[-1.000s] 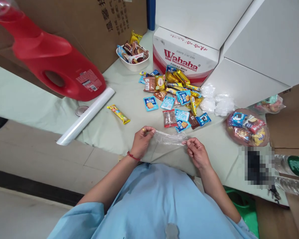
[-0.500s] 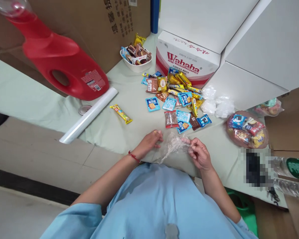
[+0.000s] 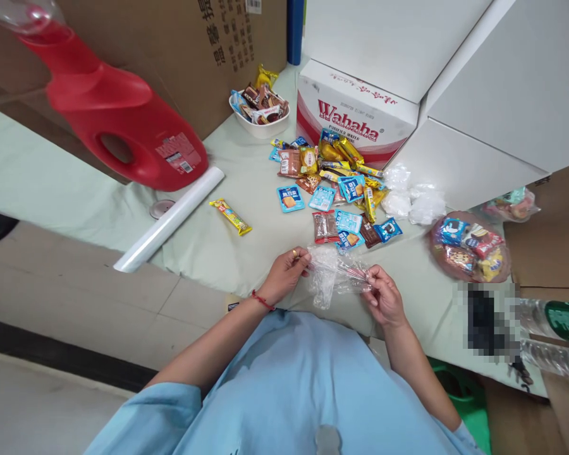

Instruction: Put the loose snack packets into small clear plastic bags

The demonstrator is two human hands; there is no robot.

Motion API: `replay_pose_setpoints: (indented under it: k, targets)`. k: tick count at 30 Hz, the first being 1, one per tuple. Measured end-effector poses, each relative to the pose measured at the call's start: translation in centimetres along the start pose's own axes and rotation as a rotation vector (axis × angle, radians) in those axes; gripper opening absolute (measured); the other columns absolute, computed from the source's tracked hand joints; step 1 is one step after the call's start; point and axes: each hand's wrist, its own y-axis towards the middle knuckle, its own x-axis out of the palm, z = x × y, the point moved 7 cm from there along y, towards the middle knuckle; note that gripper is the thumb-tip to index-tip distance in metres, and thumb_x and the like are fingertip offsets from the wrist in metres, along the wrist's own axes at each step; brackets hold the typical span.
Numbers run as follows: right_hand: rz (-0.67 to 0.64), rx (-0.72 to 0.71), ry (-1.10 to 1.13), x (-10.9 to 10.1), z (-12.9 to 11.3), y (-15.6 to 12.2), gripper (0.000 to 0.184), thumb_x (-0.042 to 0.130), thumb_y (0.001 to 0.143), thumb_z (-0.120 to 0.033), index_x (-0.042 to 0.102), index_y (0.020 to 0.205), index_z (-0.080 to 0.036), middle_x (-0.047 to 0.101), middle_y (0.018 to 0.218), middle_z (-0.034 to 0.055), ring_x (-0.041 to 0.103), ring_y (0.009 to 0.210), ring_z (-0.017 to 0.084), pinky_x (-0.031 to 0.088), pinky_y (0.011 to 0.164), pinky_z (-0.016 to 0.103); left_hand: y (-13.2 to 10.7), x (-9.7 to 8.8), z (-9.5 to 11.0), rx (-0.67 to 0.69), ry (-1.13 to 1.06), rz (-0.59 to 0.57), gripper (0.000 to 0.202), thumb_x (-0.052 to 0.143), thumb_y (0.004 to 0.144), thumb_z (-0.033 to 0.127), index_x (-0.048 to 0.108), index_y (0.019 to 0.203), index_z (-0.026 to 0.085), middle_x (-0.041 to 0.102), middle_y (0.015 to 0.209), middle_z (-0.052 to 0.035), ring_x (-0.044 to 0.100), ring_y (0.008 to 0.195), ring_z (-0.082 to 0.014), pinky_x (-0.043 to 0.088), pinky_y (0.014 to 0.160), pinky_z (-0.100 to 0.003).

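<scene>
A crumpled clear plastic bag (image 3: 329,275) is stretched between my two hands over the front of the table. My left hand (image 3: 288,272) pinches its left side between thumb and fingers. On the other side my right hand (image 3: 384,296) is closed on the bag's right end. Just beyond the bag lie wrapped snacks: a brown packet (image 3: 325,227), a light blue packet (image 3: 348,221) and a dark blue packet (image 3: 389,230). Farther back, more snack packets (image 3: 308,161) are heaped against a carton. One yellow snack bar (image 3: 230,217) rests apart, to the left.
A white bowl of snacks (image 3: 260,128) stands at the back, beside the Wahaba carton (image 3: 355,117). Left are a white roll (image 3: 171,218) and a large red bottle (image 3: 137,126). Right are white plastic bundles (image 3: 415,199), a filled snack container (image 3: 471,248) and clear bottles (image 3: 550,316).
My left hand has moved right and slightly down, from open beside the bag to gripping its left side. The bag is now spread wider between both hands.
</scene>
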Motion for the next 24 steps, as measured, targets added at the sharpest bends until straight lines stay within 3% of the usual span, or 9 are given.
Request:
replay_pose_setpoints:
  k: [3,7,10,12,15,17,20,24]
  targets:
    - [-0.022,0.020,0.034,0.2,-0.1,-0.1,0.024,0.071,0.075,-0.031,0.048,0.077,-0.022,0.079,0.094,0.0051,0.022,0.036,0.000,0.013,0.039,0.017,0.2,-0.2,-0.3,-0.044,-0.089,0.031,0.052,0.071,0.078,0.070,0.060,0.082,0.020,0.064,0.079,-0.0011,0.066,0.074,-0.0169,0.054,0.063,-0.028]
    - [-0.078,0.057,0.083,1.1,-0.2,-0.2,0.028,0.070,0.074,-0.035,0.045,0.080,-0.023,0.079,0.096,0.0051,0.025,0.033,0.000,0.015,0.037,0.018,-0.2,0.4,-0.5,-0.096,-0.225,0.044,0.053,0.077,0.075,0.066,0.060,0.092,0.019,0.067,0.110,-0.0069,0.071,0.093,-0.0201,0.058,0.080,-0.034]
    - [-0.137,0.095,0.138,2.6,0.1,-0.3,0.028,0.068,0.075,-0.036,0.044,0.080,-0.023,0.079,0.100,0.0049,0.028,0.031,-0.001,0.017,0.036,0.018,-1.1,2.5,-0.2,-0.123,-0.313,-0.103,0.056,0.078,0.078,0.064,0.060,0.111,0.021,0.062,0.133,-0.0123,0.067,0.118,-0.0271,0.055,0.094,-0.041]
    - [-0.184,0.130,0.180,3.7,0.5,-0.5,0.028,0.068,0.076,-0.037,0.044,0.080,-0.023,0.079,0.102,0.0050,0.028,0.029,-0.001,0.016,0.035,0.017,-1.6,4.3,-0.1,-0.135,-0.326,-0.236,0.069,0.086,0.073,0.057,0.059,0.127,0.024,0.059,0.141,-0.0154,0.060,0.130,-0.0306,0.050,0.102,-0.043]
    - [-0.234,0.169,0.212,4.8,0.9,-0.6,0.028,0.068,0.075,-0.036,0.044,0.079,-0.023,0.079,0.101,0.0055,0.030,0.028,0.000,0.015,0.034,0.017,-1.7,5.9,-0.7,-0.187,-0.329,-0.326,0.081,0.094,0.065,0.045,0.058,0.134,0.023,0.065,0.132,-0.0140,0.060,0.126,-0.0291,0.047,0.102,-0.040]
    - [-0.242,0.166,0.213,4.7,0.8,-0.6,0.028,0.068,0.076,-0.036,0.044,0.078,-0.023,0.079,0.101,0.0060,0.031,0.028,0.000,0.015,0.034,0.017,-1.4,5.8,-1.1,-0.212,-0.323,-0.312,0.065,0.093,0.065,0.045,0.064,0.118,0.020,0.070,0.112,-0.0081,0.065,0.104,-0.0227,0.049,0.090,-0.034]
    - [-0.223,0.133,0.187,3.6,0.3,-0.6,0.028,0.067,0.077,-0.036,0.043,0.077,-0.022,0.079,0.102,0.0068,0.031,0.028,-0.001,0.014,0.035,0.017,-1.1,5.0,-1.0,-0.210,-0.333,-0.290,0.047,0.092,0.064,0.045,0.063,0.088,0.018,0.063,0.083,0.0014,0.057,0.074,-0.0121,0.045,0.071,-0.025]
    - [-0.208,0.120,0.164,2.5,0.1,-0.7,0.026,0.066,0.077,-0.036,0.045,0.077,-0.022,0.078,0.104,0.0077,0.028,0.029,-0.001,0.012,0.035,0.017,-1.4,4.3,-0.2,-0.233,-0.486,-0.312,0.044,0.092,0.064,0.041,0.063,0.089,0.019,0.063,0.085,0.0015,0.059,0.074,-0.0116,0.048,0.071,-0.026]
